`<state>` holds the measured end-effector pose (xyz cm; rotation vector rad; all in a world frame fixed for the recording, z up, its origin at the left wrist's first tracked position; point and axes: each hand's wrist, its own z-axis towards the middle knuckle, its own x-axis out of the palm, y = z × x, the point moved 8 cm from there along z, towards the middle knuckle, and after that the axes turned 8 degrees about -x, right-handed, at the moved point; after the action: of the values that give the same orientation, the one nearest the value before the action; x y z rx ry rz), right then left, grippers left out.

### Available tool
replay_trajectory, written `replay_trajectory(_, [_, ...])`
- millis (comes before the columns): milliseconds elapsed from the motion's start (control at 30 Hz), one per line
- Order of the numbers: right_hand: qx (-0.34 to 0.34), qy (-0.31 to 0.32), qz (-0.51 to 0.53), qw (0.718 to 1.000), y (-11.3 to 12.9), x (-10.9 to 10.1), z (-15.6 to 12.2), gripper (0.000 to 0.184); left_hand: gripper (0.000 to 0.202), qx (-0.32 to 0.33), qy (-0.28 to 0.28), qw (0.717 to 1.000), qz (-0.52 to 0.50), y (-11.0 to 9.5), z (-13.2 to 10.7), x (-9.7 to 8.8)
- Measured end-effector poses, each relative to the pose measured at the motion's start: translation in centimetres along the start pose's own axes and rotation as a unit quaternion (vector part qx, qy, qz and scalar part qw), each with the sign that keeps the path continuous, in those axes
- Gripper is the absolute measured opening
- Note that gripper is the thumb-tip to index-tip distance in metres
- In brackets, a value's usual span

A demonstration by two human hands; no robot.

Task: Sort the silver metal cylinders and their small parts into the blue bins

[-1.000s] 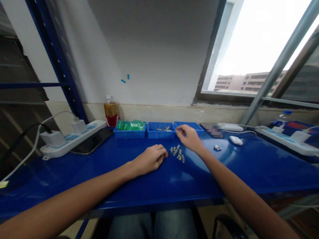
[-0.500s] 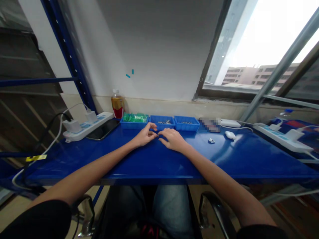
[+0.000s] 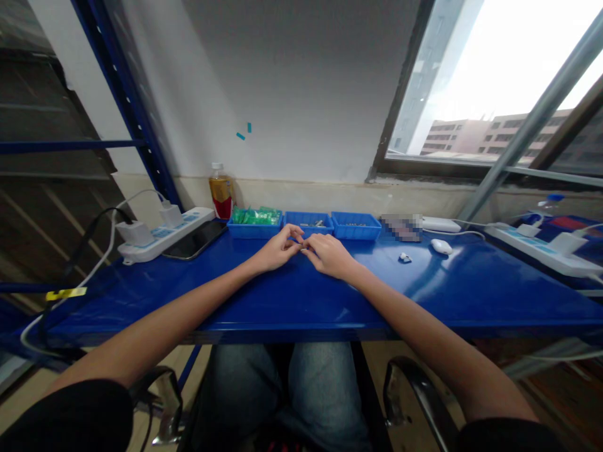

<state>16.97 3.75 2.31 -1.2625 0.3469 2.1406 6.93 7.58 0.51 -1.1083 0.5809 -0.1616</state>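
Note:
My left hand (image 3: 279, 249) and my right hand (image 3: 328, 255) meet fingertip to fingertip on the blue table (image 3: 301, 295), just in front of three small blue bins. Both hands have their fingers pinched together around a tiny part that is too small to name. The left bin (image 3: 255, 223) holds green packets, the middle bin (image 3: 308, 225) holds small metal pieces, and the right bin (image 3: 356, 226) holds a few small parts. The metal pieces seen earlier on the table are hidden under my hands.
A drink bottle (image 3: 222, 197) stands by the wall. A white power strip (image 3: 160, 233) and a dark phone (image 3: 195, 240) lie at the left. A white mouse (image 3: 441, 246), a small white item (image 3: 404, 257) and another power strip (image 3: 541, 252) lie to the right.
My right hand came back from the right bin to meet my left hand over the loose metal pieces. The view pulled back, and both hands now pinch together.

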Motion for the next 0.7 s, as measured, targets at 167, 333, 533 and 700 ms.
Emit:
replay_trajectory(167, [0.045,-0.041,0.035,0.998,-1.1,-0.3,0.3,0.019,0.023,0.04,-0.016,0.991,0.123,-1.4,-0.5,-0.1])
replay_trajectory(333, [0.036,0.005,0.026,0.999,-1.0,0.7,1.9,0.024,0.017,0.066,-0.067,0.97,0.226,-2.4,-0.9,-0.8])
replay_trajectory(533, [0.033,-0.015,0.006,0.999,-1.0,-0.1,3.0,0.023,0.026,0.039,-0.124,0.956,0.264,-2.2,-0.7,-2.6])
replay_trajectory(700, [-0.02,-0.029,0.005,0.999,-0.2,-1.1,2.3,0.026,0.031,0.01,-0.09,0.972,0.219,-1.8,-0.6,-2.2])
